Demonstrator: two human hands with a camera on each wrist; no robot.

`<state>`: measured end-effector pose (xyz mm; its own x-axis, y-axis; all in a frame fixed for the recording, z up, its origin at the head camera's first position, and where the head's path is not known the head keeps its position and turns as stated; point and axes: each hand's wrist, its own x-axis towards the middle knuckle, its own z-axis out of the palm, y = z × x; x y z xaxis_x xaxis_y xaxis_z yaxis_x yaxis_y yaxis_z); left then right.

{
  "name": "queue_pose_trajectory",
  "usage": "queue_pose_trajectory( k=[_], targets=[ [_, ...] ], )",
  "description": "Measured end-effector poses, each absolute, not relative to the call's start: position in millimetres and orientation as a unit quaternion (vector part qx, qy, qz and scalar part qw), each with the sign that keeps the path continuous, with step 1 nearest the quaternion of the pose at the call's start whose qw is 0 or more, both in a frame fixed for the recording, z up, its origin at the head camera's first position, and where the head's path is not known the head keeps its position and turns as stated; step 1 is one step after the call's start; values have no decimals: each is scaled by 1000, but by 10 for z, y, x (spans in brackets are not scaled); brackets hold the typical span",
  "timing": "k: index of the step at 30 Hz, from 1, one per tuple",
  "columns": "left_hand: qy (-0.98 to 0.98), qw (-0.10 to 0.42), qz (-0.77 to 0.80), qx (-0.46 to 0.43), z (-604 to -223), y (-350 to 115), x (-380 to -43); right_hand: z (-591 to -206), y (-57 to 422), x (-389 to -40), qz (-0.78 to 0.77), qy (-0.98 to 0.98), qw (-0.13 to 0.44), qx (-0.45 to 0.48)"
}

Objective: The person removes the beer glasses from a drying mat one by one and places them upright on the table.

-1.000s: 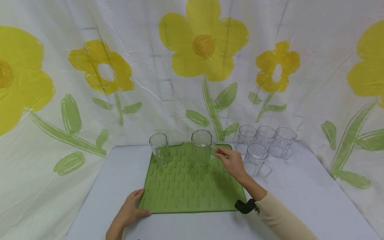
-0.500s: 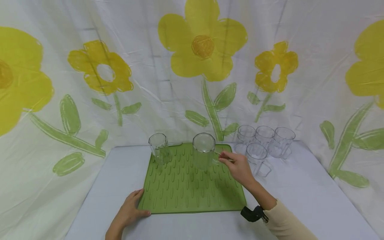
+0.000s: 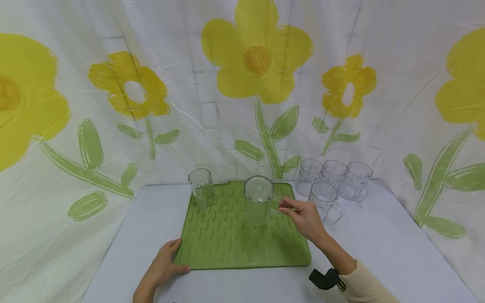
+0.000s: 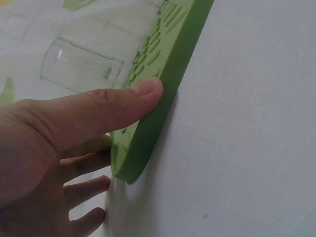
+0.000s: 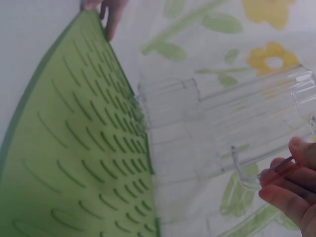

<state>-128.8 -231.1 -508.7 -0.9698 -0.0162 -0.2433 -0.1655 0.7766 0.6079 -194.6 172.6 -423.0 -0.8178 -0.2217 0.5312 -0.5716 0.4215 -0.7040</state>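
My right hand [image 3: 305,221] pinches the handle of a clear glass mug [image 3: 259,189] between thumb and fingers. The mug is upside down over the green ridged mat [image 3: 223,252], its thick base facing up. In the right wrist view the thumb and fingertips [image 5: 298,145] close on the thin handle. My left hand [image 3: 161,267] lies at the mat's front left corner. The left wrist view shows its thumb [image 4: 148,89] straight across the front edge and the fingers spread along the left side. Another glass mug [image 3: 201,189] stands at the mat's back left.
Several more clear mugs stand on the white table right of the mat; the nearest mug [image 3: 323,200] is just beyond my right hand. Behind the table [image 3: 379,252] hangs a white curtain [image 3: 197,126] painted with yellow flowers.
The right hand has drawn the mug nearer to me and slightly right, its base tipping more into view. The left hand has stayed at the mat's corner.
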Motion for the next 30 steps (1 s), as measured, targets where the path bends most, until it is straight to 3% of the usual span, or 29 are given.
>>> queue_pose_trajectory(
  k=[22, 30],
  targets=[
    [938, 114, 323, -51, -5099, -2314, -1291, -4250, 1719, -1936, 497, -809, 177, 259],
    [938, 110, 326, -46, -5082, -2317, -1286, -4260, 1711, -1971, 478, -798, 229, 287]
  ],
)
